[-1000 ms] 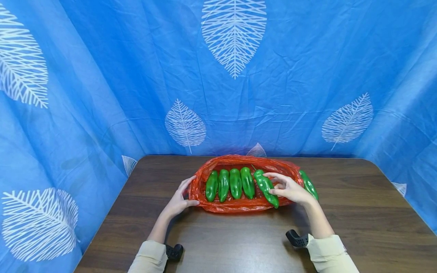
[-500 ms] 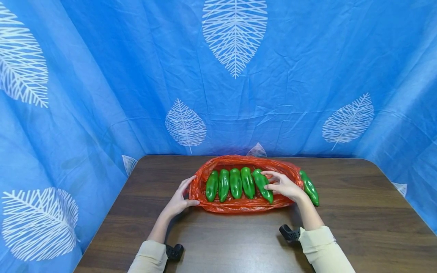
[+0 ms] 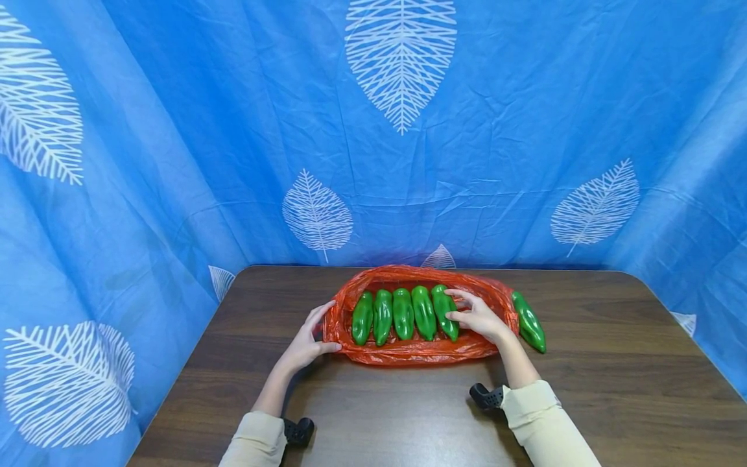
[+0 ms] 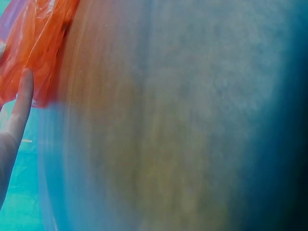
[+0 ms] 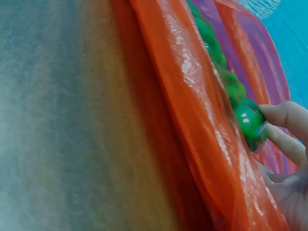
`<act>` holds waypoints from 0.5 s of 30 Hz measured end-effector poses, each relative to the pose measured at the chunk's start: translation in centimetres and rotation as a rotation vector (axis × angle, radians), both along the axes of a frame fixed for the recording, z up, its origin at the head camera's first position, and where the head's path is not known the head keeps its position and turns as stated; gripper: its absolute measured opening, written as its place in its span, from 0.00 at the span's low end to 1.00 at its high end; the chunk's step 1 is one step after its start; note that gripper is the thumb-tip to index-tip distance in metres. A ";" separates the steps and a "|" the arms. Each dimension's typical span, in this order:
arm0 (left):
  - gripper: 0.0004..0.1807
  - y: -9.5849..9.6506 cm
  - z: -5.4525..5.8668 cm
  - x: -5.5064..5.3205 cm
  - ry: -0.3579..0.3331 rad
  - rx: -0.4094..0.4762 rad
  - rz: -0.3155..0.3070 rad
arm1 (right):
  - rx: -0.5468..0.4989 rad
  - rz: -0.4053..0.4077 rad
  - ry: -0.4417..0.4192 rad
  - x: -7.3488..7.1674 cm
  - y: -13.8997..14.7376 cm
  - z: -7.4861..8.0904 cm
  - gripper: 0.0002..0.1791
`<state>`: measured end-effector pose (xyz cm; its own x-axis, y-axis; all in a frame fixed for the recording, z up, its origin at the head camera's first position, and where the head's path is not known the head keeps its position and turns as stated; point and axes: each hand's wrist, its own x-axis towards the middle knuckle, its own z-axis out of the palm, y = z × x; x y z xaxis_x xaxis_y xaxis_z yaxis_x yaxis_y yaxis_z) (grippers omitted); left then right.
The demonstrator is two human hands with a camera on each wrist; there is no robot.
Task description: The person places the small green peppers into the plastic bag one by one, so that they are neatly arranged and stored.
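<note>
An open red plastic bag point(image 3: 420, 355) lies on the table, with several glossy green peppers point(image 3: 403, 314) side by side in it. My right hand point(image 3: 480, 319) reaches over the bag's right part and pinches the rightmost pepper point(image 3: 445, 312) of the row. In the right wrist view thumb and fingers meet this pepper point(image 5: 249, 120) just behind the bag's raised front wall. At the bag's left end my left hand point(image 3: 303, 344) is spread, fingers at the back and thumb at the front. In the left wrist view a straight digit touches the red plastic point(image 4: 41, 57).
One more green pepper point(image 3: 530, 322) lies outside the bag, against its right end. The brown wooden table point(image 3: 403, 415) backs onto a blue curtain point(image 3: 490, 130) with white leaf prints. Black wrist mounts point(image 3: 486, 397) stick out from both forearms.
My right hand has moved left and slightly down into the bag with its pepper. That pepper has gone from slanting over the front rim to lying beside the row. The left hand stays put.
</note>
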<state>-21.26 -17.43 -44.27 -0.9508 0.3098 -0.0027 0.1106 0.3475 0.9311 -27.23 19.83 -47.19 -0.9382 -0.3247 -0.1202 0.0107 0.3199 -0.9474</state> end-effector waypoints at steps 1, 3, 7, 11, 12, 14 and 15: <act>0.45 0.0 0.0 0.0 0.001 0.001 -0.001 | 0.010 -0.002 0.007 0.0 0.0 -0.1 0.31; 0.45 0.0 0.0 0.0 0.001 0.002 -0.001 | 0.025 -0.016 0.019 0.0 -0.2 -0.2 0.31; 0.45 0.0 0.0 0.0 -0.002 0.002 0.002 | 0.047 -0.041 0.026 0.0 -0.4 -0.4 0.32; 0.45 0.0 0.0 0.0 -0.004 0.000 0.005 | 0.046 -0.059 0.017 0.2 -0.7 -0.4 0.31; 0.44 0.0 0.0 0.0 -0.004 -0.001 0.005 | 0.045 -0.064 0.014 0.2 -0.7 -0.4 0.31; 0.44 0.0 0.0 0.1 -0.004 -0.003 0.006 | 0.046 -0.068 0.011 0.3 -0.8 -0.5 0.31; 0.44 0.0 0.0 0.1 -0.005 -0.005 0.006 | 0.046 -0.068 0.012 0.3 -0.8 -0.5 0.31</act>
<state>-21.19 -17.42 -44.28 -0.9527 0.3038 -0.0089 0.1037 0.3525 0.9300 -26.97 19.02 -47.71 -0.9593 -0.2543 -0.1226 0.0231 0.3621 -0.9319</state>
